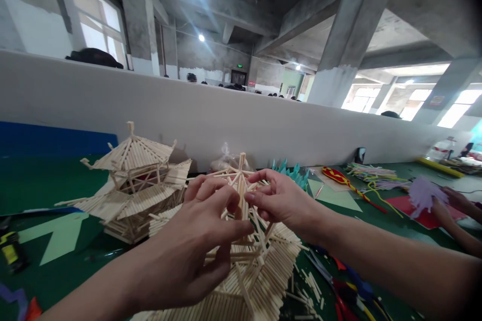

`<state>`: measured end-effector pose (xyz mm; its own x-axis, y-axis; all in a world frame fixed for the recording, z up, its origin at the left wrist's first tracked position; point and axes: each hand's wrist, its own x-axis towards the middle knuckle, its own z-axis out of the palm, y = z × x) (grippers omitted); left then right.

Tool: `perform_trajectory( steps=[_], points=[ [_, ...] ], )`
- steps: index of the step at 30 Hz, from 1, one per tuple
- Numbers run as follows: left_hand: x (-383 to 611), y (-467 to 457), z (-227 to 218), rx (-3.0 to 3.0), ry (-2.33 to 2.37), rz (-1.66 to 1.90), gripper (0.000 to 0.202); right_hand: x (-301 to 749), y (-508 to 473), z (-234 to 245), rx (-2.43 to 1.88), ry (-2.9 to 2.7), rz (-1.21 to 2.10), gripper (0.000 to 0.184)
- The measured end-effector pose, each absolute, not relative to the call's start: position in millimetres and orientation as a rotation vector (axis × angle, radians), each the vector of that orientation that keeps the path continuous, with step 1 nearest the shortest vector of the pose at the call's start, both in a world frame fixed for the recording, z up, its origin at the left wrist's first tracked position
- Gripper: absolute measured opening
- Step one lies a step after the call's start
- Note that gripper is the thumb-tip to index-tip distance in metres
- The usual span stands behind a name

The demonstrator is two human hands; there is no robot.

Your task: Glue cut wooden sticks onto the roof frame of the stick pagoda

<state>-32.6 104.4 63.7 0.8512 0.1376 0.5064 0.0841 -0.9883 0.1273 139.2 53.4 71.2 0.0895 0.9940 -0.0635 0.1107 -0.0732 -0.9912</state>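
Note:
A roof-shaped model of thin wooden sticks (259, 266) lies on the green table right in front of me. My left hand (196, 246) rests over its upper left side, fingers curled and pinching sticks near the peak. My right hand (280, 200) comes in from the right, thumb and fingers pinched on the upright stick at the model's peak (241, 170). A finished two-tier stick pavilion (133, 185) stands to the left, just beyond my left hand.
A grey partition wall (226, 120) runs behind the table. Loose sticks (311, 288), coloured paper and pipe cleaners (361, 180) lie to the right. Another person's hands (448, 208) hold purple paper at far right. A yellow tool (11, 251) lies at the left edge.

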Motion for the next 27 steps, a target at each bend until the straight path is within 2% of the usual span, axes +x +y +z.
perform_trajectory(
  steps=[9, 27],
  points=[
    [-28.5, 112.0, 60.7, 3.084, 0.115, 0.73, 0.016, 137.5, 55.4, 70.1, -1.399, -1.195, 1.112, 0.022],
    [-27.8, 114.4, 45.9, 3.075, 0.063, 0.822, 0.018, 140.3, 54.3, 67.2, -1.385, -1.21, 1.114, 0.023]
  ],
)
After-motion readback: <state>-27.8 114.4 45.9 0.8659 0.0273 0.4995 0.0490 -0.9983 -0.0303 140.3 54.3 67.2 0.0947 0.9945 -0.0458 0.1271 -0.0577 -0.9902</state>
